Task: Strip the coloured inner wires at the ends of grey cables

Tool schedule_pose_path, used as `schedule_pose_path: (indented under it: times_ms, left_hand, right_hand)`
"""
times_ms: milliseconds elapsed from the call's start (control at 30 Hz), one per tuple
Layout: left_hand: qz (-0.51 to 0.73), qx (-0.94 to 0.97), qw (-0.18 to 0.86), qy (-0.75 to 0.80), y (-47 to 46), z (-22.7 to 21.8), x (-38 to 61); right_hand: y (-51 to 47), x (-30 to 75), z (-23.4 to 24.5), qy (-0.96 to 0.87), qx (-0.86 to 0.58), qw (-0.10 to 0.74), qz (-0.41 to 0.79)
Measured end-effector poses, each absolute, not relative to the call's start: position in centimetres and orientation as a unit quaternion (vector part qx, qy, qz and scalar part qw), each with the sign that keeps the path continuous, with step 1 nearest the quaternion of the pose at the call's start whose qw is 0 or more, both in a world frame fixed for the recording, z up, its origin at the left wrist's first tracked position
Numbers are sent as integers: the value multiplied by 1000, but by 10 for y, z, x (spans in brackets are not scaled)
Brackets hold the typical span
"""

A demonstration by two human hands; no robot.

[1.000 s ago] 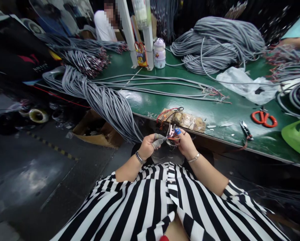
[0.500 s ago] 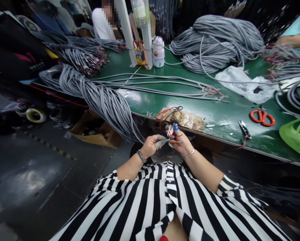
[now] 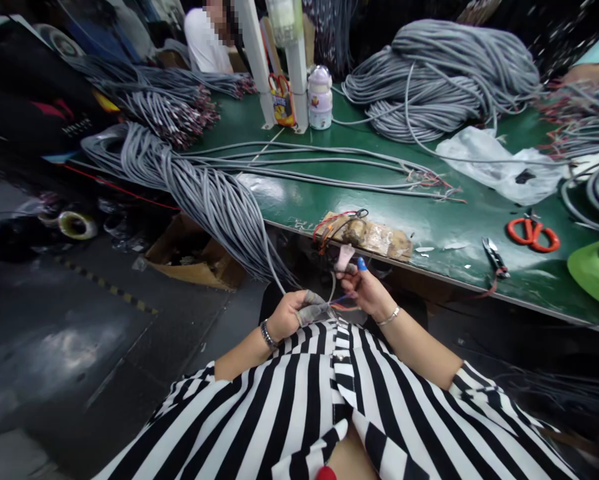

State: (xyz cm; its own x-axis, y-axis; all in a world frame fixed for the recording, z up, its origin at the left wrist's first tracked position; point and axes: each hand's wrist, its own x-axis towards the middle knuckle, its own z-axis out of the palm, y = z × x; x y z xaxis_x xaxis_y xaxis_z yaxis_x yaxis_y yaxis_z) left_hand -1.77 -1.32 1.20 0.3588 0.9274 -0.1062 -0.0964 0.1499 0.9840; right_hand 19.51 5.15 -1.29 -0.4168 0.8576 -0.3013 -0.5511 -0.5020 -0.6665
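Note:
A grey cable [image 3: 278, 277] hangs from the bundle at the table's edge down to my left hand [image 3: 288, 316]. Its fingertips, wrapped in grey, pinch the cable's end low over my lap. Thin coloured wires [image 3: 343, 307] fan out from that end towards my right hand [image 3: 372, 293]. A blue wrap covers my right thumb tip. The fingers of this hand are curled around a small pale pink piece [image 3: 345, 255], whose kind I cannot make out. Whether the right fingers also grip the wires is unclear.
On the green table [image 3: 299, 197] lie a large grey cable bundle [image 3: 214, 207], loose cables, a wooden block [image 3: 379, 238], snips [image 3: 494, 257], orange-handled scissors [image 3: 532, 233] and a plastic bag [image 3: 504, 167]. A green basket [image 3: 597, 270] stands right. People sit across the table.
My hands have moved apart a little. The left went down and left with the cable end, while the right shifted slightly right with the pink piece. The wires show stretched between them.

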Motion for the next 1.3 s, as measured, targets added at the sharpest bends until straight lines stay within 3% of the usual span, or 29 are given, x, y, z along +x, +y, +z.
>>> schedule_pose_path:
  times_ms: [233, 467, 600, 767, 867, 1033, 1133, 1300]
  left_hand:
    - [504, 400, 620, 449, -17, -4, -18]
    - [487, 433, 600, 464, -15, 8, 1]
    - [416, 451, 670, 417, -6, 10, -6]
    - [285, 456, 772, 339, 7, 11, -17]
    - [357, 422, 773, 310, 10, 13, -14]
    - [502, 323, 761, 255, 13, 20, -14]
    - [523, 309, 750, 261, 14, 21, -18]
    - [505, 338, 739, 292, 10, 15, -12]
  right_hand:
    - [26, 194, -5, -458, -235, 371, 773]
    - [13, 172, 6, -666, -382, 424, 481]
    - [14, 181, 12, -721, -377, 423, 399]
    - [21, 194, 24, -723, -324, 390, 469]
    - [27, 203, 20, -657, -324, 380, 565]
    - [23, 217, 0, -417, -381, 454, 689]
    - [9, 217, 7, -402, -364, 482, 688]
    - [-9, 196, 45, -581, -323, 466, 584]
